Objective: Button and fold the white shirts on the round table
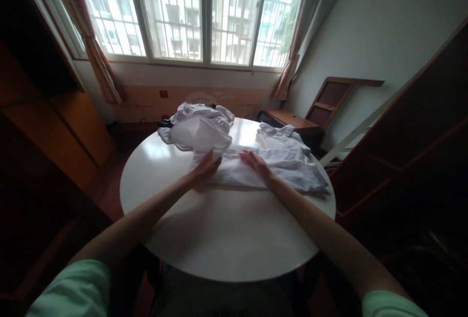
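Observation:
A white shirt [281, 163] lies flattened across the right half of the round white table [219, 239], its collar toward the far right. My left hand [205, 167] rests flat, fingers together, on the shirt's left end. My right hand [258, 165] lies flat on the shirt a little to the right, palm down. Neither hand grips the cloth. Behind my left hand a heap of crumpled white garments [199, 129] sits at the table's far edge.
A wooden chair [310, 112] stands behind the table at the right, under the white wall. Large barred windows with brown curtains fill the back. Dark wooden furniture flanks both sides. The near half of the tabletop is bare.

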### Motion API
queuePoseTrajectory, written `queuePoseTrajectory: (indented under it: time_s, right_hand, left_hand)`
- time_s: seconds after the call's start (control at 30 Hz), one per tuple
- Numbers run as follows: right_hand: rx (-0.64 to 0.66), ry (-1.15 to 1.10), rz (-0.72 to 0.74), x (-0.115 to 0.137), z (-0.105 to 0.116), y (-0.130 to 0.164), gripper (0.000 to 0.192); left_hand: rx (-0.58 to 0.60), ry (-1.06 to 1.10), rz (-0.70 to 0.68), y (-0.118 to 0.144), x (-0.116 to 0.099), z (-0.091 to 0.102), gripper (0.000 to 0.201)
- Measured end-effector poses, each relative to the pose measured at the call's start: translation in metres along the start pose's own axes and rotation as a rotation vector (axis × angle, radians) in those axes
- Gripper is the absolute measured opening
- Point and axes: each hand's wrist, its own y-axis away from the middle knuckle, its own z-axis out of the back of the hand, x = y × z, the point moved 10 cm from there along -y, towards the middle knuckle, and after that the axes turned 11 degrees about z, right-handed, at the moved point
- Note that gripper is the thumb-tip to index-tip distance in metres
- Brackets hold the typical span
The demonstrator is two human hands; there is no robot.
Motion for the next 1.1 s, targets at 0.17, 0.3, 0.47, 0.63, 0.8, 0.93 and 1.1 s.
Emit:
queuePoseTrajectory:
  time_s: [0.17,0.3,0.47,0.63,0.8,0.93,1.1]
  right_hand:
    - [-0.164,-0.431,-0.116,-0.008,0.009,0.004,0.045]
    - [-0.162,-0.338,-0.112,-0.009,0.009,0.002,0.055]
    - [-0.09,-0.122,0.009,-0.007,0.004,-0.004,0.061]
    - [-0.04,-0.242,-0.034,-0.002,-0.005,-0.002,0.048]
    - [-0.114,-0.378,-0.083,0.01,0.0,0.006,0.049]
    - [-0.138,-0.416,-0.174,0.002,0.004,0.012,0.038]
    - [-0.191,-0.433,-0.246,-0.009,0.009,0.014,0.044]
  left_hand:
    - [0.231,-0.367,-0.321,0.029,-0.034,-0.06,0.057]
    - [0.21,-0.363,-0.388,0.031,-0.036,-0.057,0.056]
    - [0.149,-0.293,-0.412,0.029,-0.042,-0.049,0.05]
    - [0.014,-0.15,-0.41,0.024,-0.056,-0.031,0.043]
    - [-0.089,-0.141,-0.369,0.018,-0.078,-0.025,0.042]
    - [0.043,-0.234,-0.482,0.035,-0.103,-0.054,0.045]
    - [0.042,-0.196,-0.668,0.062,-0.124,-0.059,0.041]
